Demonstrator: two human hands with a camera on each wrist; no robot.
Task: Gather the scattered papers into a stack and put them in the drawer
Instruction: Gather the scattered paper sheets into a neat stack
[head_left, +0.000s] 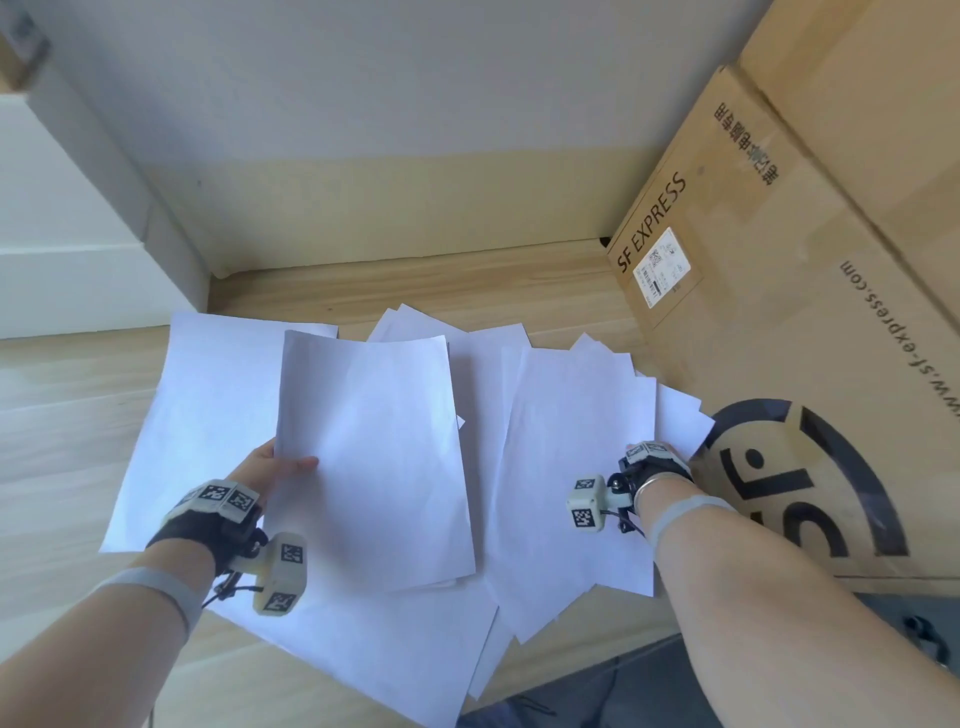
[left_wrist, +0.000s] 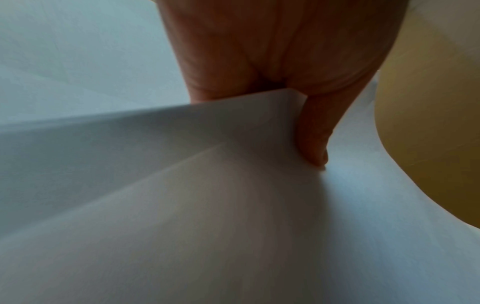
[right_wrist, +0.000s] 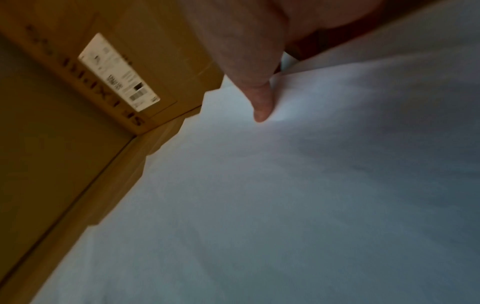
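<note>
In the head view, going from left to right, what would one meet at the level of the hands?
Wooden floor → left hand → held sheet → papers on the floor → right hand → cardboard box.

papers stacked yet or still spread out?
Still spread: the papers lie fanned and overlapping across the desk. The left hand pinches one sheet by its edge; no squared stack.

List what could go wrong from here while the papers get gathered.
1. The left hand pinches the lifted sheet only at one edge; it bows in the left wrist view and may crease or slip.
2. The right hand pinches sheets close beside the cardboard box; corners may catch and bend against it.
3. The loose sheets overhang the table edge and could slide off.
</note>
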